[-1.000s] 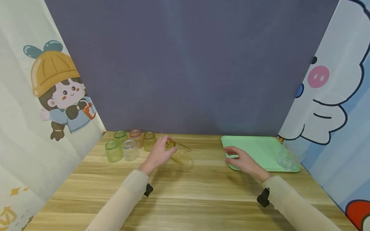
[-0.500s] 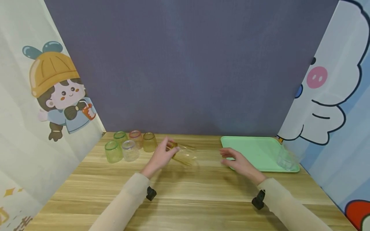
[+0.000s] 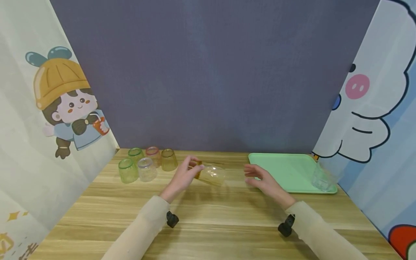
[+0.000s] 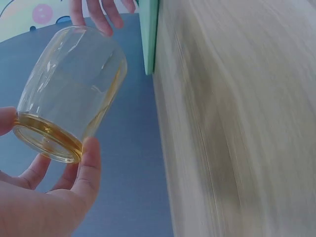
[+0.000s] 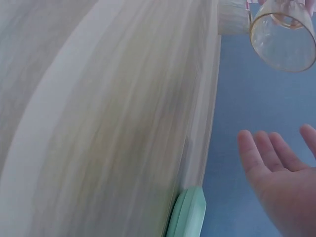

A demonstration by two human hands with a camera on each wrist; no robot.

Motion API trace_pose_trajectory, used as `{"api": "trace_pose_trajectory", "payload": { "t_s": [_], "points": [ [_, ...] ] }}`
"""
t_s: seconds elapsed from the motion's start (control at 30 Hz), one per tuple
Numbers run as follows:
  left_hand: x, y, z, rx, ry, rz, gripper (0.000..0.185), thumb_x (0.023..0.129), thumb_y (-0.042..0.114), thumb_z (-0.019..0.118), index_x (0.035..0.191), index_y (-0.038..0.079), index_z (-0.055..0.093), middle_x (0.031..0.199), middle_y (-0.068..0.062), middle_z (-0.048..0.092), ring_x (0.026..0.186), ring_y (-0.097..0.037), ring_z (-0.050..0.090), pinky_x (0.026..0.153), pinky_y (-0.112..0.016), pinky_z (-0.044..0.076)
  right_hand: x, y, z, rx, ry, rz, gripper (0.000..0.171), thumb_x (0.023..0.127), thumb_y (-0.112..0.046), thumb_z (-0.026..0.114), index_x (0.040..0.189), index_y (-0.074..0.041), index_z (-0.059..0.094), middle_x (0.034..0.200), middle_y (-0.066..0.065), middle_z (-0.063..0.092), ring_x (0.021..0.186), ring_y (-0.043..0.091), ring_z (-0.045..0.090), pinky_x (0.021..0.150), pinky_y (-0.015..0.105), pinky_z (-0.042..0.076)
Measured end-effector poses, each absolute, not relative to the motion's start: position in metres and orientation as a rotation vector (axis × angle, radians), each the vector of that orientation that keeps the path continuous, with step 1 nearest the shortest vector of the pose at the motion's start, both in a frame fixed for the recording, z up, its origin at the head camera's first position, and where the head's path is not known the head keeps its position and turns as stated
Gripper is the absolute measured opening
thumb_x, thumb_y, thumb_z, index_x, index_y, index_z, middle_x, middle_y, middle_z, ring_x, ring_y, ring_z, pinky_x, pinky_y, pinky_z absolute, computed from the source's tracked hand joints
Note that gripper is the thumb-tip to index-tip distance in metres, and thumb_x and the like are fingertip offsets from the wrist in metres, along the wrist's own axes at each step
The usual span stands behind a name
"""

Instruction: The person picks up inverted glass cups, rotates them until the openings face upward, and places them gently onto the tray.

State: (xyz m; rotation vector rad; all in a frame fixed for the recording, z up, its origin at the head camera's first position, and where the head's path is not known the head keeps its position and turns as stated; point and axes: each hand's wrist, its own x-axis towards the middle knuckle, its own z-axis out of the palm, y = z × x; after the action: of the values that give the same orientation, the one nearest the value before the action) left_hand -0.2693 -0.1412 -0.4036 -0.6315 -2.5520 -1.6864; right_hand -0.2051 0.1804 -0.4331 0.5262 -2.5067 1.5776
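My left hand pinched the amber glass by its base, tilted over the bench; my right hand, open and empty, needed to cup it squarely before I let go.

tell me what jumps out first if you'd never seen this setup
The eye goes to the amber glass held tipped on its side above the wooden table by the left hand, with the right hand open and reaching toward it. Next, five upturned coloured cups cluster at the table's far left, and a mint green tray at the far right carries a clear glass.
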Motion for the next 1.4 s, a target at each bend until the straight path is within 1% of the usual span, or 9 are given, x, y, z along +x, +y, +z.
{"api": "trace_pose_trajectory", "payload": {
  "t_s": [0.1, 0.27, 0.33, 0.5, 0.77, 1.0, 1.1, 1.23, 1.4],
  "points": [
    [-0.267, -0.139, -0.402, -0.622, -2.541, -1.743, 0.042, 0.099, 0.036, 0.063, 0.130, 0.010, 0.055, 0.121, -0.015, 0.057, 0.106, -0.029, 0.059, 0.087, -0.049, 0.052, -0.205, 0.177, -0.432, 0.533, -2.485, 1.600, 0.053, 0.101, -0.014, 0.063, 0.149, -0.001, 0.044, 0.141, 0.023, 0.053, 0.129, 0.045, 0.051, 0.098, 0.040, 0.051],
    [-0.264, -0.135, -0.401, -0.603, -2.506, -1.850, 0.036, 0.099, 0.032, 0.063, 0.128, 0.011, 0.056, 0.118, -0.015, 0.057, 0.100, -0.027, 0.060, 0.086, -0.046, 0.053, -0.205, 0.171, -0.429, 0.558, -2.438, 1.657, 0.055, 0.101, -0.016, 0.064, 0.149, -0.001, 0.044, 0.143, 0.023, 0.052, 0.130, 0.044, 0.051, 0.100, 0.038, 0.050],
    [-0.264, -0.134, -0.402, -0.599, -2.495, -1.884, 0.035, 0.100, 0.031, 0.062, 0.127, 0.011, 0.056, 0.118, -0.014, 0.057, 0.100, -0.026, 0.060, 0.086, -0.043, 0.054, -0.204, 0.169, -0.429, 0.556, -2.424, 1.676, 0.055, 0.101, -0.017, 0.064, 0.149, -0.003, 0.044, 0.143, 0.021, 0.052, 0.131, 0.043, 0.050, 0.100, 0.037, 0.049],
    [-0.261, -0.132, -0.400, -0.577, -2.477, -1.966, 0.036, 0.100, 0.031, 0.062, 0.129, 0.010, 0.055, 0.120, -0.014, 0.057, 0.103, -0.027, 0.060, 0.092, -0.044, 0.054, -0.202, 0.164, -0.426, 0.539, -2.388, 1.733, 0.055, 0.100, -0.018, 0.065, 0.151, -0.007, 0.044, 0.145, 0.018, 0.051, 0.133, 0.041, 0.048, 0.100, 0.035, 0.049],
    [-0.255, -0.127, -0.397, -0.574, -2.435, -2.043, 0.035, 0.102, 0.028, 0.059, 0.129, 0.006, 0.054, 0.117, -0.014, 0.057, 0.101, -0.025, 0.059, 0.089, -0.042, 0.054, -0.201, 0.154, -0.420, 0.550, -2.297, 1.836, 0.059, 0.099, -0.015, 0.065, 0.151, 0.001, 0.041, 0.147, 0.020, 0.050, 0.134, 0.043, 0.047, 0.099, 0.031, 0.051],
    [-0.251, -0.125, -0.397, -0.568, -2.424, -2.108, 0.040, 0.101, 0.029, 0.060, 0.131, 0.004, 0.052, 0.116, -0.013, 0.058, 0.097, -0.023, 0.056, 0.090, -0.044, 0.053, -0.201, 0.147, -0.419, 0.580, -2.247, 1.897, 0.058, 0.098, -0.013, 0.066, 0.150, -0.001, 0.042, 0.149, 0.022, 0.046, 0.135, 0.050, 0.042, 0.098, 0.033, 0.052],
    [-0.251, -0.124, -0.399, -0.572, -2.406, -2.151, 0.040, 0.101, 0.029, 0.060, 0.130, 0.003, 0.052, 0.116, -0.013, 0.058, 0.097, -0.023, 0.055, 0.092, -0.046, 0.053, -0.201, 0.144, -0.419, 0.601, -2.226, 1.935, 0.060, 0.098, -0.012, 0.065, 0.151, 0.002, 0.040, 0.149, 0.024, 0.046, 0.135, 0.052, 0.041, 0.097, 0.035, 0.053],
    [-0.251, -0.122, -0.400, -0.582, -2.392, -2.191, 0.039, 0.101, 0.029, 0.061, 0.129, 0.004, 0.052, 0.118, -0.014, 0.058, 0.100, -0.022, 0.056, 0.093, -0.046, 0.052, -0.201, 0.142, -0.419, 0.638, -2.211, 1.976, 0.061, 0.099, -0.012, 0.063, 0.152, 0.003, 0.037, 0.149, 0.026, 0.044, 0.135, 0.052, 0.040, 0.096, 0.038, 0.054],
    [-0.249, -0.120, -0.399, -0.595, -2.398, -2.211, 0.039, 0.100, 0.029, 0.062, 0.129, 0.005, 0.052, 0.118, -0.013, 0.057, 0.099, -0.022, 0.055, 0.091, -0.042, 0.053, -0.200, 0.139, -0.418, 0.639, -2.232, 1.971, 0.060, 0.100, -0.015, 0.062, 0.153, 0.000, 0.037, 0.149, 0.026, 0.043, 0.134, 0.049, 0.042, 0.094, 0.040, 0.055]
  ]
}}
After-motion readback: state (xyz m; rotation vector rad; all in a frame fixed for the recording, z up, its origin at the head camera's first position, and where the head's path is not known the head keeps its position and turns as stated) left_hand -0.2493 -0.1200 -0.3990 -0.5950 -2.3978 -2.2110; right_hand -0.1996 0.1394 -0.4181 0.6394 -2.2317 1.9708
